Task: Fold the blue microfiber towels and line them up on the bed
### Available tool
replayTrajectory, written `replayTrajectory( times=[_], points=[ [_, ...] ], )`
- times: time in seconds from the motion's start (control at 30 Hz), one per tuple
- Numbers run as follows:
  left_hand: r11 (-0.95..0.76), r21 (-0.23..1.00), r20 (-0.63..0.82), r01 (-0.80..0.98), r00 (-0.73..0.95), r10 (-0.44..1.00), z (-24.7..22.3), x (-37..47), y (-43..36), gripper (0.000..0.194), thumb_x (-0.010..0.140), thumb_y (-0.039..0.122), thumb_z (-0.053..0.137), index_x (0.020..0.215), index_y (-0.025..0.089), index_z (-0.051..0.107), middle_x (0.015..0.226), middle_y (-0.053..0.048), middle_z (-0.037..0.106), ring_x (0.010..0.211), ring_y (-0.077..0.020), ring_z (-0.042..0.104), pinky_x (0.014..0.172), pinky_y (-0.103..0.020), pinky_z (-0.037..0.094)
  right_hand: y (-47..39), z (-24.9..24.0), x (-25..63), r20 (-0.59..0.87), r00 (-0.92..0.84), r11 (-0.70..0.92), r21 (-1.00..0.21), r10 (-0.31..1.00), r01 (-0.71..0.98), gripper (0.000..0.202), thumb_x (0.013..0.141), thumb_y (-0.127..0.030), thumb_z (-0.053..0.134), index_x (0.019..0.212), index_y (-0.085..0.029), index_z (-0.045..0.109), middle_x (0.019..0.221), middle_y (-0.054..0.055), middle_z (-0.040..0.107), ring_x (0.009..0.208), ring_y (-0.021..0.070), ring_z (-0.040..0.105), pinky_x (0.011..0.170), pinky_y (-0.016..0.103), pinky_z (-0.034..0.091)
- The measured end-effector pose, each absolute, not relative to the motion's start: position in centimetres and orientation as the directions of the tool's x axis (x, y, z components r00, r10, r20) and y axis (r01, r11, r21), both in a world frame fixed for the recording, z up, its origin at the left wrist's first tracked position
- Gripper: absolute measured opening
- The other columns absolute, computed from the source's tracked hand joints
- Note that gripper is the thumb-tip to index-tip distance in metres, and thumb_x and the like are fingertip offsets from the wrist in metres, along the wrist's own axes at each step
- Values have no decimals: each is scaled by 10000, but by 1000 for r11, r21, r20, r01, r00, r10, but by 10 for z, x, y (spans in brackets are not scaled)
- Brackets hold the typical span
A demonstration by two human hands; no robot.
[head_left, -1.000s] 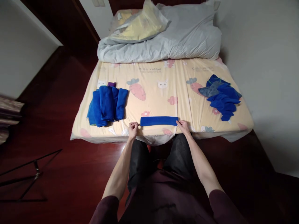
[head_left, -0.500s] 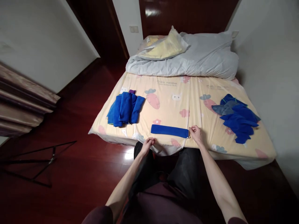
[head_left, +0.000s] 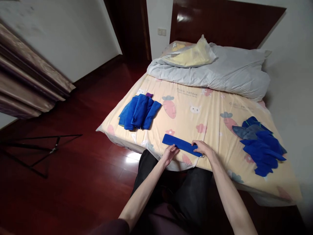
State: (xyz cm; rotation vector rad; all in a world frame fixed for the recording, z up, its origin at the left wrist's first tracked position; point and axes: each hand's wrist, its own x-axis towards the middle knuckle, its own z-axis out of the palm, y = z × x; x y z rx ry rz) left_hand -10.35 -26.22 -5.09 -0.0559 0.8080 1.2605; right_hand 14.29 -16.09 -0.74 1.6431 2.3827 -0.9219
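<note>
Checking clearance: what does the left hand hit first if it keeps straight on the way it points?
The left hand would meet the folded blue strip of cloth first, at its near edge. Fingertips look right at it; whether they already touch is unclear.

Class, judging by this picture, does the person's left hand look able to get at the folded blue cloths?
Probably yes. The left hand is at the near edge of the flat blue strip, and only patterned sheet seems to lie between it and the folded blue cloths.
</note>
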Motion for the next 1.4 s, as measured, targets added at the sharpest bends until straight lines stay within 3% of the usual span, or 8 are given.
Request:
replayTrajectory(
  times=[0.13, 0.3, 0.43, 0.6, 0.77, 0.93, 1.2, 1.4],
  points=[
    [183, 397, -521, -899, -57, 852, -50, -106, -250, 464, 652, 256, 960, 740, 206, 507, 558, 126, 399, 513, -40, 436, 899, -280, 561, -152, -15, 143, -432, -436, 240, -436, 790, 867, 420, 645, -128, 855, 1001, -251, 670, 1063, 30, 761, 994, 216, 718, 838, 270, 529],
    [151, 463, -575, -873, -166, 801, -49, -99, -234, 477, 625, 336, 979, 954, 187, 668, 840, 4, 698, 740, -113, 644, 829, -269, 536, -143, -26, 147, -532, -407, 107, -505, 743, 856, 597, 616, -137, 859, 1160, -232, 634, 1093, 48, 752, 999, 208, 722, 828, 261, 549],
    [156, 524, -536, -837, -182, 824, -39, -100, -223, 544, 659, 393, 961, 1104, 206, 711, 1130, -71, 749, 1010, -207, 697, 964, -353, 532, -143, -20, 140, -573, -442, 119, -513, 690, 850, 546, 623, -114, 791, 1144, -224, 672, 1045, 25, 768, 957, 207, 725, 799, 247, 539],
    [142, 647, -372, -749, -148, 916, -2, -128, -204, 490, 676, 397, 944, 1052, 173, 722, 1070, -75, 759, 1039, -228, 692, 1019, -379, 506, -148, 6, 110, -453, -550, 288, -524, 702, 801, 326, 663, -174, 714, 988, -202, 712, 898, 11, 763, 833, 216, 707, 716, 248, 502],
    [62, 839, -104, -541, -47, 993, 56, -173, -181, 432, 715, 398, 906, 1028, 160, 726, 1048, -77, 760, 1043, -242, 698, 1025, -401, 521, -151, 29, 56, -234, -495, 288, -581, 837, 761, 436, 675, -205, 723, 1110, -178, 696, 1000, 81, 783, 891, 265, 719, 743, 291, 525],
    [-88, 965, 98, -246, 26, 995, 114, -219, -168, 439, 709, 428, 891, 1010, 154, 726, 1027, -61, 756, 1017, -244, 705, 966, -400, 555, -149, 38, -18, -52, -387, 192, -801, 921, 567, 567, 678, -404, 822, 1179, -178, 684, 1011, 74, 784, 855, 268, 723, 714, 334, 564],
    [-156, 985, 146, 79, 116, 982, 152, -273, -169, 367, 666, 364, 880, 894, 118, 732, 885, -47, 745, 900, -241, 698, 887, -388, 574, -133, 43, -111, 42, -356, 211, -867, 934, 451, 406, 630, -460, 885, 848, -160, 719, 817, 90, 777, 853, 339, 733, 762, 452, 626],
    [-174, 979, 164, 110, 92, 982, 137, -291, -166, 423, 634, 379, 886, 919, 110, 726, 910, -56, 738, 892, -237, 690, 869, -383, 564, -124, 28, -132, 44, -395, 216, -889, 918, 403, 418, 629, -399, 903, 903, -131, 739, 849, 98, 781, 875, 329, 744, 757, 431, 635]
  ],
)
